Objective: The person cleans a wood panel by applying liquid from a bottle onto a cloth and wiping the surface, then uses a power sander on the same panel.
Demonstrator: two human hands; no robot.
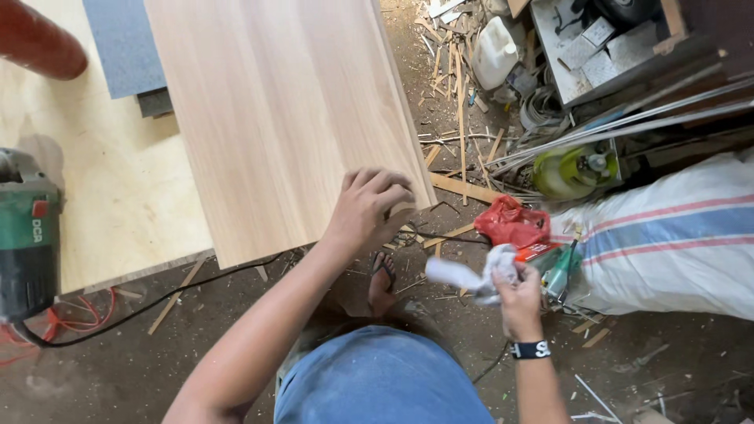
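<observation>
The light wood-grain board (283,118) lies flat across a paler plywood sheet (102,204), and everything here is placed from that board. The left hand (367,210) rests on the board's near right corner, fingers curled down over the edge, palm on the surface, holding nothing loose. The right hand (518,294) is off the board, to the right of that same corner and nearer the person, closed around a crumpled white rag (471,276) whose free end sticks out toward the board; a dark wristband (531,350) sits on that wrist. Just below the board's near corner a foot in a flip-flop (382,279) stands on the dusty floor, with blue shorts (381,381) lower in the view. Right of the corner, past the rag, lies a red plastic bag (514,224), and beyond it a large white woven sack with red and blue stripes (667,243). Above the sack, still to the board's right, sit a green-yellow power tool (577,169) and long metal strips (628,126). Along the board's right edge the floor is strewn with wood offcuts (463,188), with a white plastic jug (496,51) farther up. To the board's left, at the edge of the plywood, stands a green power tool (27,235), its black cord (157,302) running along the floor under the board's near edge. A grey-blue panel (122,43) lies by the board's far left side.
</observation>
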